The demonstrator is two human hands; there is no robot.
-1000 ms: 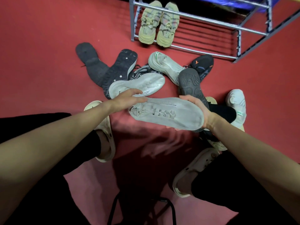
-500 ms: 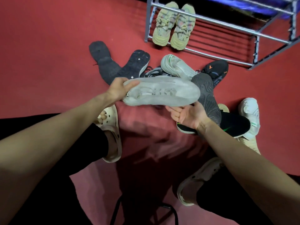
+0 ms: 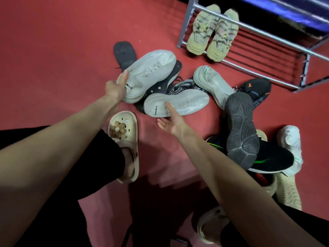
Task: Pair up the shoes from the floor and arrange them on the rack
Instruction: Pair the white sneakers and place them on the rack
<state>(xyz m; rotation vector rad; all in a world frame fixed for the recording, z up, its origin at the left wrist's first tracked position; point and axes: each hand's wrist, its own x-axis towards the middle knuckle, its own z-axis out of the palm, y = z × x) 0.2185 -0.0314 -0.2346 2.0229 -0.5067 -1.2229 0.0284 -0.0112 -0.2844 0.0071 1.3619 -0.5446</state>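
Observation:
My left hand (image 3: 114,89) grips the heel of a white sneaker (image 3: 151,71), held sole-up over the pile of shoes on the red floor. Its match, a second white sneaker (image 3: 179,104), lies sole-up just right of it. My right hand (image 3: 170,123) is at that shoe's near edge, with the thumb on its sole and the fingers spread below, not closed round it. The metal rack (image 3: 185,24) stands at the top right, and a beige pair (image 3: 211,34) sits on its bottom shelf.
Several loose shoes lie around: dark ones (image 3: 124,52) under the held sneaker, a white one with green trim (image 3: 211,82), a black one with an orange mark (image 3: 256,88), a dark sole-up shoe (image 3: 240,125), more at right. My feet wear cream clogs (image 3: 124,138).
The white sneaker passed from my right hand to my left, which carried it up and to the left. My right hand let go and moved onto the second white sneaker.

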